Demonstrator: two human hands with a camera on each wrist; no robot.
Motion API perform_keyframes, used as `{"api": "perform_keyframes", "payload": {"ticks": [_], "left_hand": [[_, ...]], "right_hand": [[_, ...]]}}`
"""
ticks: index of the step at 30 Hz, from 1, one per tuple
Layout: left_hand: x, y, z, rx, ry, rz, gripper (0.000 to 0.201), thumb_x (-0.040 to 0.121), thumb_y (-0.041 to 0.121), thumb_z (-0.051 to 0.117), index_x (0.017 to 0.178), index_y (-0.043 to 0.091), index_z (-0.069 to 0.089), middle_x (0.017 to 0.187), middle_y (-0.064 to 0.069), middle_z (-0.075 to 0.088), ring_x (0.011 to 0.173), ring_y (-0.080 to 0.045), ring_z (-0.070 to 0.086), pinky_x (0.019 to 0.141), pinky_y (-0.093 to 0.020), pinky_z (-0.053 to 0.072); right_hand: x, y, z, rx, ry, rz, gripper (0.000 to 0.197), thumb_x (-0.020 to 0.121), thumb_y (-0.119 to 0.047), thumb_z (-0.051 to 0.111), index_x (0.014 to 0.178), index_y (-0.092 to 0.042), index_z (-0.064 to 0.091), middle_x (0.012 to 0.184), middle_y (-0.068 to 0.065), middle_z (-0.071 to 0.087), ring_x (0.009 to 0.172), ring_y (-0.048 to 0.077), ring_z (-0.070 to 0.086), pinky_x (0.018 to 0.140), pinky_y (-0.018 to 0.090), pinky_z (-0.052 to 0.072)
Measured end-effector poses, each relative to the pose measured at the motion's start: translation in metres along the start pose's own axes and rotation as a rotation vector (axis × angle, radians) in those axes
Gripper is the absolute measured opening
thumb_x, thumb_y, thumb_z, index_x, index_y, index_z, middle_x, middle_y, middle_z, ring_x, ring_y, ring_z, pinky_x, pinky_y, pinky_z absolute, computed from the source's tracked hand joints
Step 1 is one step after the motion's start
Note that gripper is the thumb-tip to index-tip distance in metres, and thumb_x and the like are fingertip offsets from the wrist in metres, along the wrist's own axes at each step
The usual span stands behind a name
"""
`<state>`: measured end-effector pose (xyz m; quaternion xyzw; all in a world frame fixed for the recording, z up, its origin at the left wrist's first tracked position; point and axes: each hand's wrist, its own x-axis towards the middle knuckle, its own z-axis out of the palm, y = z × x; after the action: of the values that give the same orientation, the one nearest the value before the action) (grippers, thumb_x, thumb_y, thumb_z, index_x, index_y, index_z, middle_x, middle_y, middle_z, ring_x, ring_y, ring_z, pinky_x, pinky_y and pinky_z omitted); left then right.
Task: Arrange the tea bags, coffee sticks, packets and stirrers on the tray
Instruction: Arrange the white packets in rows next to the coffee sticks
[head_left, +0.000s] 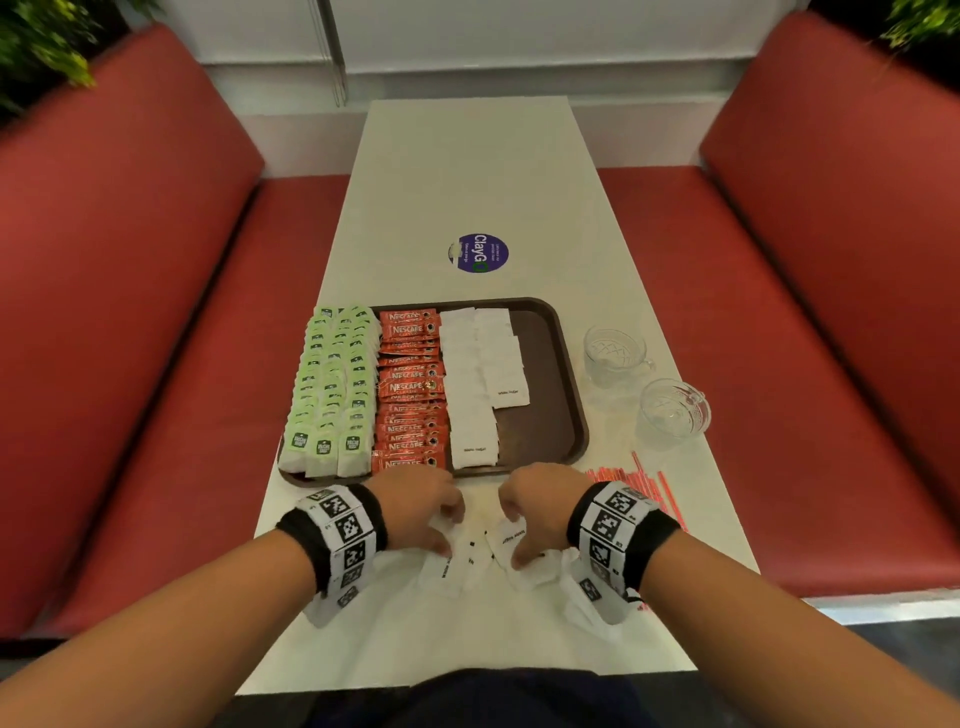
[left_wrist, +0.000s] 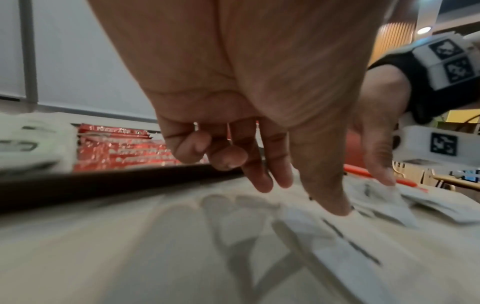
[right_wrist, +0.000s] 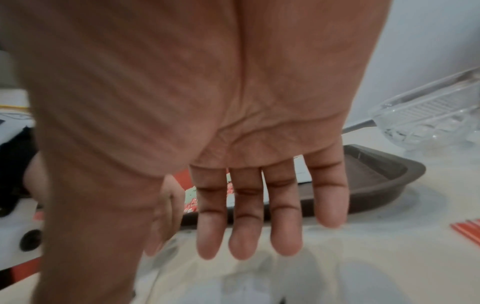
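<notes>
Here the tray (head_left: 563, 374) holds tea bags (head_left: 332, 384), coffee sticks (head_left: 410, 389) and white packets (head_left: 478, 384) in rows; both hands, left (head_left: 415, 506) and right (head_left: 540, 506), lie released, fingers straight, touching loose packets (head_left: 467, 561) on the table before it; stirrers (head_left: 639, 480) lie just right.

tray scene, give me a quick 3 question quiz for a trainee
1. True or false: the red stirrers already lie on the tray.
2. Which column fills the tray's left side? A tea bags B coffee sticks C white sugar packets
3. Fill in: the left hand and right hand work at loose white ____ on the table.

Key: 1 false, they lie on the table, right of the tray. 2 A. 3 packets.
</notes>
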<state>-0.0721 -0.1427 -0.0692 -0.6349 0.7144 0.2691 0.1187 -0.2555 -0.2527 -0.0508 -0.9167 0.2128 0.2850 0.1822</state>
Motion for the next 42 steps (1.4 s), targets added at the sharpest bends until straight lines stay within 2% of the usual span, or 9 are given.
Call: {"api": "perform_keyframes", "payload": {"ticks": [10,12,15,21,28,33,37,40,42], "left_hand": [[-0.010,0.007,0.029,-0.065,0.000,-0.068,0.050,0.077,0.044,0.078,0.119,0.026,0.058,0.109,0.004,0.061,0.098,-0.018,0.056,0.083,-0.033,0.046],[-0.009,0.008,0.028,-0.054,-0.011,-0.060,0.039,0.080,0.045,0.074,0.112,0.025,0.062,0.106,0.002,0.066,0.097,-0.019,0.058,0.080,-0.033,0.046],[-0.011,0.003,0.023,-0.095,0.035,-0.053,0.031,0.084,0.046,0.070,0.105,0.023,0.066,0.101,0.003,0.067,0.092,-0.018,0.059,0.077,-0.032,0.047],[-0.013,-0.007,-0.005,-0.340,0.311,-0.043,0.013,0.086,0.040,0.072,0.086,0.032,0.061,0.078,0.019,0.059,0.071,0.003,0.053,0.064,-0.013,0.038],[0.009,-0.007,-0.027,-0.446,0.436,0.008,0.007,0.090,0.035,0.070,0.096,0.033,0.068,0.083,0.016,0.066,0.075,0.002,0.059,0.065,-0.014,0.040],[0.030,-0.002,-0.039,-0.533,0.553,0.021,0.006,0.089,0.032,0.071,0.094,0.029,0.070,0.079,0.015,0.066,0.075,-0.003,0.060,0.067,-0.016,0.044],[0.053,-0.004,-0.052,-0.422,0.532,-0.019,0.010,0.093,0.032,0.066,0.098,0.027,0.072,0.085,0.015,0.065,0.078,-0.004,0.056,0.072,-0.022,0.042],[0.074,-0.008,-0.061,-0.372,0.519,-0.100,0.011,0.095,0.036,0.063,0.099,0.029,0.070,0.092,0.011,0.069,0.082,-0.008,0.061,0.077,-0.026,0.049],[0.090,-0.011,-0.067,-0.381,0.535,-0.179,0.011,0.095,0.037,0.062,0.098,0.029,0.069,0.091,0.012,0.068,0.083,-0.009,0.060,0.074,-0.025,0.047]], "right_hand": [[0.004,-0.009,0.013,-0.041,-0.033,0.025,0.031,0.084,-0.028,0.078,0.110,-0.017,0.064,0.104,0.003,0.065,0.087,0.020,0.052,0.075,0.030,0.043],[0.004,-0.007,0.013,-0.035,-0.007,0.014,0.019,0.086,-0.026,0.075,0.092,-0.022,0.057,0.086,-0.003,0.057,0.083,0.019,0.048,0.072,0.029,0.040],[0.003,-0.002,0.014,0.020,0.052,0.018,0.034,0.088,-0.025,0.069,0.070,-0.026,0.040,0.070,-0.009,0.042,0.073,0.018,0.045,0.060,0.026,0.034],[-0.001,0.006,0.010,0.292,0.090,0.004,0.021,0.092,-0.021,0.057,0.080,-0.025,0.041,0.083,-0.003,0.057,0.071,0.017,0.053,0.060,0.030,0.044],[0.000,0.015,-0.004,0.585,0.340,-0.047,0.020,0.094,-0.027,0.058,0.110,-0.028,0.045,0.092,-0.001,0.061,0.076,0.015,0.057,0.066,0.030,0.046],[0.008,0.028,-0.010,0.579,0.539,-0.065,0.013,0.096,-0.027,0.060,0.093,-0.014,0.063,0.086,0.000,0.062,0.079,0.016,0.056,0.072,0.032,0.045],[0.018,0.044,-0.011,0.560,0.588,0.000,0.008,0.096,-0.024,0.058,0.093,-0.017,0.061,0.085,-0.006,0.057,0.079,0.015,0.055,0.072,0.033,0.045],[0.019,0.053,-0.015,0.647,0.606,0.106,0.015,0.098,-0.021,0.054,0.112,-0.017,0.055,0.100,-0.004,0.063,0.089,0.015,0.060,0.078,0.032,0.050],[0.017,0.059,-0.018,0.749,0.608,0.166,0.021,0.097,-0.017,0.052,0.117,-0.016,0.047,0.095,-0.005,0.059,0.079,0.010,0.057,0.067,0.025,0.046]]}}
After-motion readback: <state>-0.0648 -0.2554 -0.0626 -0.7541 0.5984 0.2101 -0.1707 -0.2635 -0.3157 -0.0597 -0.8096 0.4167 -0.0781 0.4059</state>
